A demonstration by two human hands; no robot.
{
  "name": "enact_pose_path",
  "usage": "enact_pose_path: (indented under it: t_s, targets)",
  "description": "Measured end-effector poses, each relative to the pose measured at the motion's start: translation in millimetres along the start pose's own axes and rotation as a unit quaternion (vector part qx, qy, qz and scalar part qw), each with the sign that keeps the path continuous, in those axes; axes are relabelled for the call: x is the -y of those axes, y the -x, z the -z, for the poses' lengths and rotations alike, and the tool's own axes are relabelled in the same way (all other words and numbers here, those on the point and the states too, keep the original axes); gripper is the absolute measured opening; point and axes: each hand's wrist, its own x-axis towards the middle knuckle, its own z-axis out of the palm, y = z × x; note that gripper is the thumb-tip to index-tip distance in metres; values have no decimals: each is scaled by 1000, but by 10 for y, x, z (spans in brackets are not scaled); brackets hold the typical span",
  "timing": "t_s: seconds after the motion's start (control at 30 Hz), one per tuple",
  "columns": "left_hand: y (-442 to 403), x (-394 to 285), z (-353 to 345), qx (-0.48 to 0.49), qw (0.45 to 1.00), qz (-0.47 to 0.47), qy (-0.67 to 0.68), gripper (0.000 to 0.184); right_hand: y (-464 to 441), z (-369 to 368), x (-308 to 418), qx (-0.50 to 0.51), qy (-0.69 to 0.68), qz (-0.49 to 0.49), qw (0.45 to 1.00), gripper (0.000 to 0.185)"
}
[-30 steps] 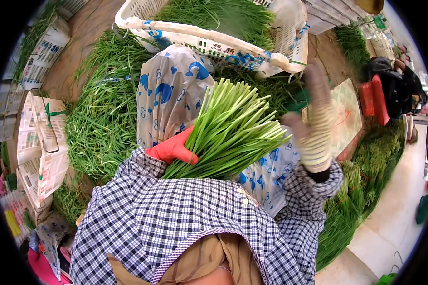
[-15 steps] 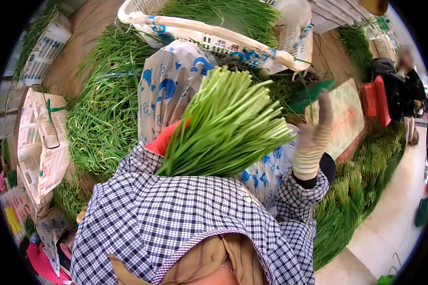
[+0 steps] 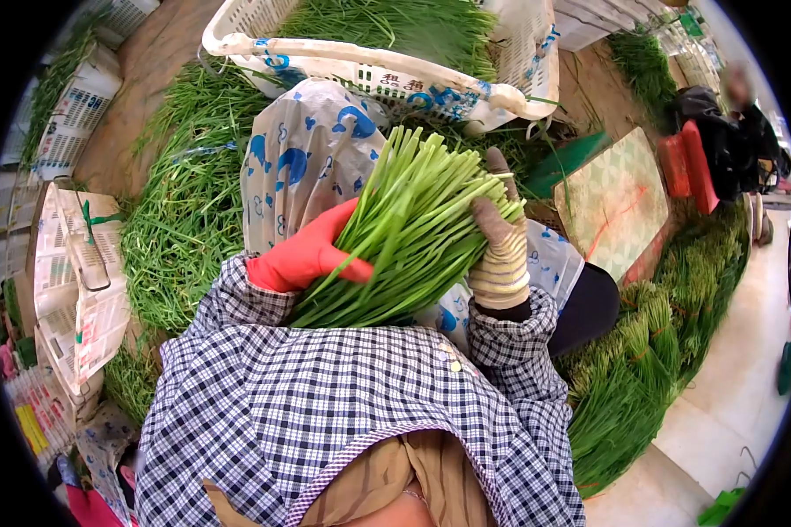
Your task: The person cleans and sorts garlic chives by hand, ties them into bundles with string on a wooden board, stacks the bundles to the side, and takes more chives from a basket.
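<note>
A thick bunch of garlic chives (image 3: 422,220) lies across my lap, pale cut ends up and to the right, dark leaves toward my chest. My left hand (image 3: 312,253), in a red glove, is closed around its left side, with the thumb across the front. Against the right side, near the cut ends, is my right hand (image 3: 503,250) in a striped knit glove. Its thumb presses the front while other fingers reach behind the stems, partly hidden. Beneath the bunch, a clear plastic cover with blue prints (image 3: 277,167) covers my legs.
Ahead stands a white plastic crate (image 3: 369,61) holding more chives. A loose heap of chives (image 3: 185,228) lies at left, beside a white crate (image 3: 75,281). On the right are a patterned board (image 3: 615,206), tied bunches (image 3: 642,369) and a red stool (image 3: 699,167); a person sits farther back.
My right hand has come in from the right, where it was raised apart from the bunch, and now grips the bunch's side. My left hand's red glove shows more, with its thumb in front.
</note>
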Motion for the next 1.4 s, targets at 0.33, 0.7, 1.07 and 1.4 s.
enact_pose_path:
  t_s: [0.33,0.7,1.07,1.4]
  targets:
    - [6,50,125,-12,975,106,195,72,62,21,-75,7,10,138,990,75]
    - [10,-142,317,-38,990,137,12,76,0,98,26,47,113,125,985,62]
    - [-189,-203,233,70,981,92,-156,77,19,126,107,66,118,90,987,60]
    - [-122,719,244,-41,924,77,372,68,-32,130,213,-68,257,216,939,63]
